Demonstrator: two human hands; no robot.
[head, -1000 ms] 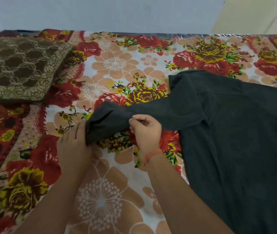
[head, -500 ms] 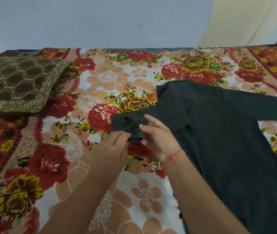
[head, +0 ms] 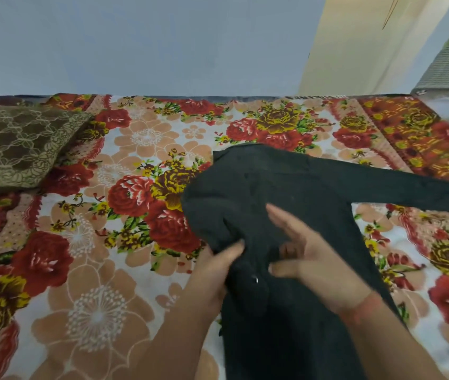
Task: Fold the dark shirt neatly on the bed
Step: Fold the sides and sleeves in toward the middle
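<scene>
Head view: one dark shirt [head: 272,182] lies on the bed [head: 89,270] (flowered cover). Two hands: the left hand [head: 215,267] pinches its bunched edge, and the right hand [head: 311,250] is spread open over it. One brown cushion [head: 17,146] lies far left.

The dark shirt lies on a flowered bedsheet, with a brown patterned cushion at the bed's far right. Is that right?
Not quite. The head view shows the brown patterned cushion at the bed's far left, not right. The dark shirt does lie on the flowered bedsheet.
</scene>
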